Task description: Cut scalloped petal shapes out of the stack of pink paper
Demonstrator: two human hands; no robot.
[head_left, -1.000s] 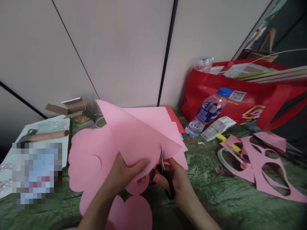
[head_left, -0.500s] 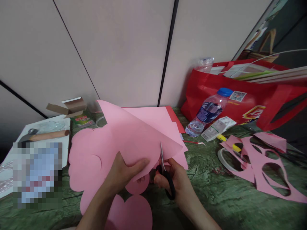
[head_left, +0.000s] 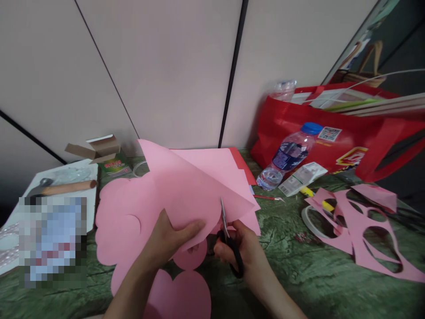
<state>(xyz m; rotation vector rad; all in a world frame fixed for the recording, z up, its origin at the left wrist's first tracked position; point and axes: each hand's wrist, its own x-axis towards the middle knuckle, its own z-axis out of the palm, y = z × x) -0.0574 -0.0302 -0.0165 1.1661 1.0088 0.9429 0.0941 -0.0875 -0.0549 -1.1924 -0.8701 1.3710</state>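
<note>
A large sheet of pink paper (head_left: 186,190) tilts up in front of me, its far left corner raised. My left hand (head_left: 175,237) grips its near edge, thumb on top and the other fingers hidden beneath. In my right hand (head_left: 244,248) are black-handled scissors (head_left: 236,259), their blade pointing away from me at the sheet's right part, on a curved cut edge. Under and around the sheet lie rounded pink paper cutouts (head_left: 116,230), with a heart-like one (head_left: 189,294) nearest me.
Pink paper scraps with holes (head_left: 352,230) and a tape roll (head_left: 312,221) lie right. Behind them are a water bottle (head_left: 287,155), a small white box (head_left: 302,178) and a red bag (head_left: 282,115). At left, a hammer (head_left: 66,188) rests on a white board (head_left: 79,166) near an opened box (head_left: 114,164).
The raised sheet has shifted very slightly to the right. Both hands keep nearly the same place and hold.
</note>
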